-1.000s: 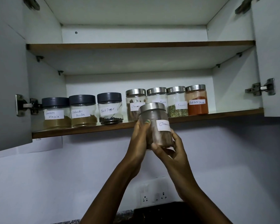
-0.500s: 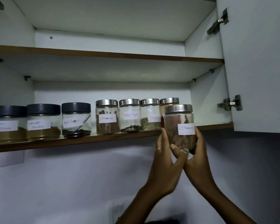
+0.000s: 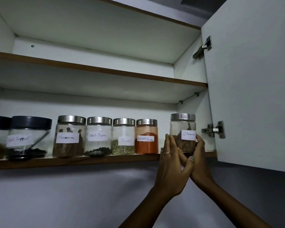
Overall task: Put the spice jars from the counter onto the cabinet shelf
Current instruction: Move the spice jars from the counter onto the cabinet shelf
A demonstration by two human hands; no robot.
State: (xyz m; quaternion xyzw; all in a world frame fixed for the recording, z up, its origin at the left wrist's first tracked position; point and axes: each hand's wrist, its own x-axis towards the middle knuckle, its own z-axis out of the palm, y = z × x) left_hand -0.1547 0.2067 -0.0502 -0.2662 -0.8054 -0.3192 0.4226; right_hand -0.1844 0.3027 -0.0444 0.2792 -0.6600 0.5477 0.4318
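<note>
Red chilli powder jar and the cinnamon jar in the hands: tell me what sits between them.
Head view: no jar. Only bare white cabinet back wall shows between the steel-lidded red chilli powder jar and the held glass cinnamon jar, plus the left hand fingertips.

Both hands have carried the cinnamon jar (image 3: 183, 129) rightward and up from below the shelf (image 3: 89, 160); now it's at the shelf's right end, beside the chilli jar (image 3: 146, 139).

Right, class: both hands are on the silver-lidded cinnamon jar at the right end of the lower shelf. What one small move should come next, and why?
Probably ease the cinnamon jar a little further back, then let go. The left hand and right hand cup its base near the lower shelf's front edge, in the gap beside the red chilli powder jar.
</note>
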